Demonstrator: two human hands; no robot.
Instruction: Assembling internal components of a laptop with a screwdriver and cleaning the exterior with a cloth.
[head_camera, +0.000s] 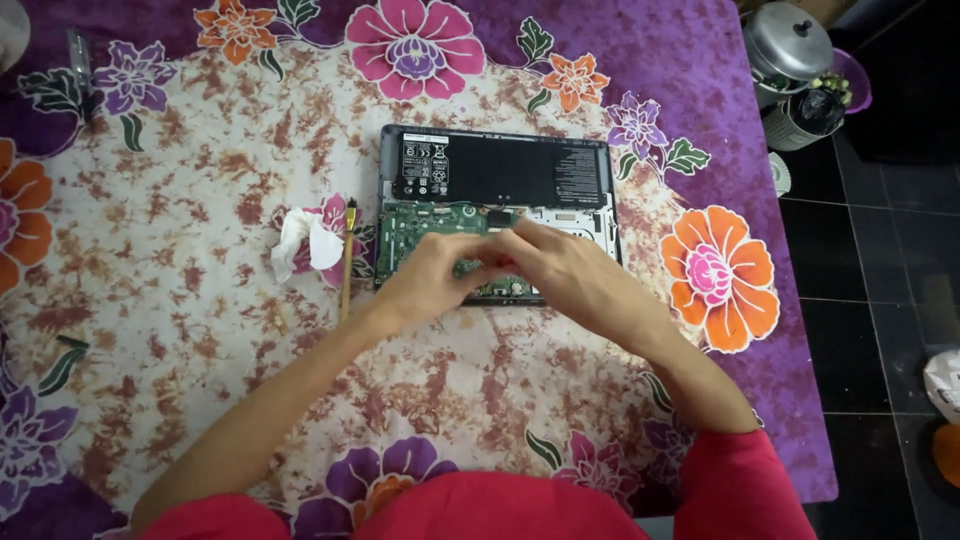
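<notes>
On the flowered cloth (200, 330) lie 1 opened laptop (497, 212) at the centre, with 1 black battery (500, 170) at its 12 o'clock edge and 1 green circuit board (430, 225) below. 2 hands work on it: 1 left hand (432, 275), 1 right hand (560, 270). At 9 o'clock sit 1 crumpled tissue (305, 240) and 1 thin brush (347, 260). At 2 o'clock, off the cloth, stands 1 metal pot (790, 45).

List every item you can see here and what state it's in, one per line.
Laptop: opened up, battery and green board exposed.
Left hand: resting on the board.
Right hand: on the board, touching the left.
Tissue: crumpled.
Brush: lying flat beside the laptop.
Metal pot: lid on.
</notes>
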